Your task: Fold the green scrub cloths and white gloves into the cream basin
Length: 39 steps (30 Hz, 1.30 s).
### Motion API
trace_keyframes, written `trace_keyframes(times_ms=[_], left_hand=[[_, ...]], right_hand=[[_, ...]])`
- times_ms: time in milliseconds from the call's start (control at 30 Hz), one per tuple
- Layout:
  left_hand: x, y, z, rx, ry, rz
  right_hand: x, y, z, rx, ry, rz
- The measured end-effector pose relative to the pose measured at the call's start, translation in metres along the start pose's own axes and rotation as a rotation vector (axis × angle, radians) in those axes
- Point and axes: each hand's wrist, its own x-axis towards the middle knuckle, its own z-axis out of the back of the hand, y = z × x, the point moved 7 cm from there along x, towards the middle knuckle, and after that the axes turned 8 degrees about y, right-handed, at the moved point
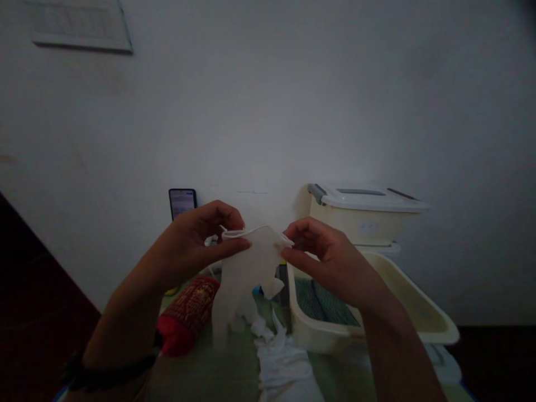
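A thin white glove hangs in front of me, its rolled cuff uppermost and finger-like parts dangling below. My left hand is closed on the left side of the cuff, thumb in front and fingertips behind. On the other side, my right hand pinches the cuff between thumb and fingers. The rim is stretched between both hands. Beneath it on the table lies a crumpled white cloth item with finger-like strips, perhaps another glove. A red drawstring-like pouch with gold print lies below my left hand.
A cream plastic bin with green woven fabric inside stands at the right. Behind it is a lidded cream box. A phone leans against the white wall. The table has a greenish top.
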Motion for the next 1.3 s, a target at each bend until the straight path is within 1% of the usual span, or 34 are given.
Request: trace_keyframes(times_ms=[67,167,267,433,567,633,700,867,1033,1167,1233,1300], left_hand=[[0.001,-0.004,-0.007,0.017,0.017,-0.048],[0.002,-0.01,-0.015,0.027,0.049,-0.09],[0.001,-0.013,-0.019,0.011,0.074,-0.118],[-0.001,-0.012,-0.008,0.008,0.049,-0.12],[-0.003,-0.008,0.004,0.06,0.016,-0.121],[-0.003,-0.008,0.006,0.09,0.022,-0.131],[-0.003,-0.009,0.007,0.085,0.03,-0.14],[-0.002,-0.012,0.007,-0.014,0.029,-0.143],[-0.002,-0.017,0.01,-0.051,-0.055,-0.161],[-0.001,-0.018,0.005,-0.063,-0.093,-0.174],[0.0,-0.02,0.004,-0.087,-0.142,-0.191],[0.0,-0.021,0.006,-0.116,-0.215,-0.205]], right_hand=[[0.0,0.002,-0.004,0.028,0.011,0.015],[0.001,0.005,-0.007,0.053,-0.012,0.038],[0.0,0.007,-0.005,0.045,-0.045,0.066],[-0.001,0.011,0.005,-0.173,-0.122,0.077],[-0.004,0.019,0.007,-0.3,-0.123,0.155],[-0.006,0.023,0.004,-0.343,-0.111,0.194],[-0.006,0.025,0.003,-0.369,-0.117,0.196],[-0.006,0.028,0.004,-0.389,-0.151,0.184],[-0.005,0.031,0.002,-0.433,-0.153,0.21],[-0.004,0.029,0.004,-0.403,-0.164,0.196],[-0.005,0.028,0.005,-0.369,-0.18,0.184],[-0.006,0.029,0.006,-0.321,-0.186,0.196]])
